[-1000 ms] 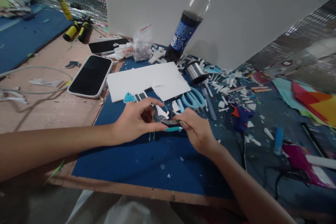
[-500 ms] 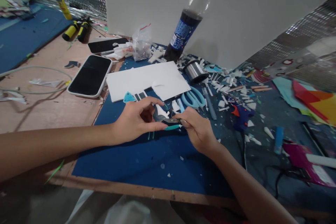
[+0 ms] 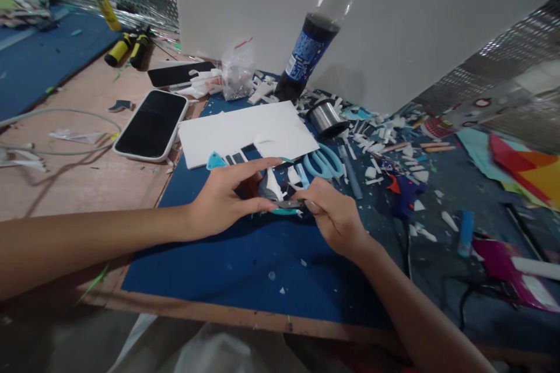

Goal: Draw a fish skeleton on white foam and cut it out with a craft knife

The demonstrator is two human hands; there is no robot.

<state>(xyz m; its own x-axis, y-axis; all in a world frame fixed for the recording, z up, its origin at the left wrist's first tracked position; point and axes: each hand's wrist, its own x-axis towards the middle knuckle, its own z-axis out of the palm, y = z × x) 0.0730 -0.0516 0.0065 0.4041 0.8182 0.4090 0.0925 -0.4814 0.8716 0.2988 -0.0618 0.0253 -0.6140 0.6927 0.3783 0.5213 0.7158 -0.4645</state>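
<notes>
My left hand (image 3: 227, 191) holds a small grey, white and teal craft piece (image 3: 269, 186) by its left side. The thumb lies along its lower edge, the index finger is stretched out above it, and the other fingers are largely hidden. My right hand (image 3: 335, 213) is closed in a pinch at the right end of the same piece, over a thin grey strip with teal below. What exactly its fingertips grip is partly hidden. Light-blue-handled scissors (image 3: 324, 161) lie just beyond my right hand. A white foam board (image 3: 245, 131) lies behind both hands.
A bottle of dark drink (image 3: 308, 49) stands behind a wire spool (image 3: 327, 118) and scattered white scraps. A phone (image 3: 152, 125) lies left, near yellow-black pliers (image 3: 129, 49). At right are a blue glue gun (image 3: 405, 192) and coloured sheets (image 3: 525, 166). The blue mat (image 3: 245, 274) spans the front.
My left index finger has lifted and straightened away from the piece. The piece has tilted slightly between my hands; my right hand stays in nearly the same place.
</notes>
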